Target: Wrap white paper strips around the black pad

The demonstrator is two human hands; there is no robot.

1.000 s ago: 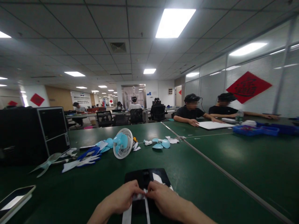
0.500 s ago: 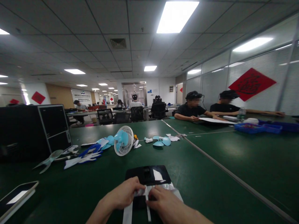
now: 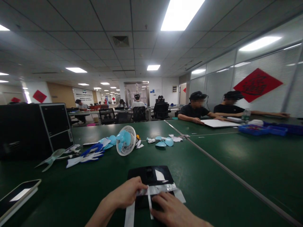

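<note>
A glossy black panel (image 3: 137, 172) lies flat on the table in front of me. A narrow white strip (image 3: 149, 205) runs lengthwise down its middle, and a silvery band (image 3: 163, 188) crosses it. My left hand (image 3: 131, 191) is closed, with thumb and forefinger pinching near the strip's upper end, where it meets the band. My right hand (image 3: 167, 208) rests low on the panel with its fingers apart, fingertips beside the strip's right edge. A wider white strip (image 3: 129, 216) shows under my left wrist. Part of the panel is hidden by my hands.
Beyond the panel stand a white fan (image 3: 126, 140), a loose blue fan blade (image 3: 168, 142) and blue-white gloves (image 3: 91, 155). A black computer case (image 3: 56, 126) is at left, a tablet-like device (image 3: 20, 197) nearer. Two people sit at right by blue trays (image 3: 253, 129).
My right hand has slid slightly down and loosened from the white strip, leaving more of the silvery band visible. My left hand keeps its pinch. A co-worker's white board tilts flatter.
</note>
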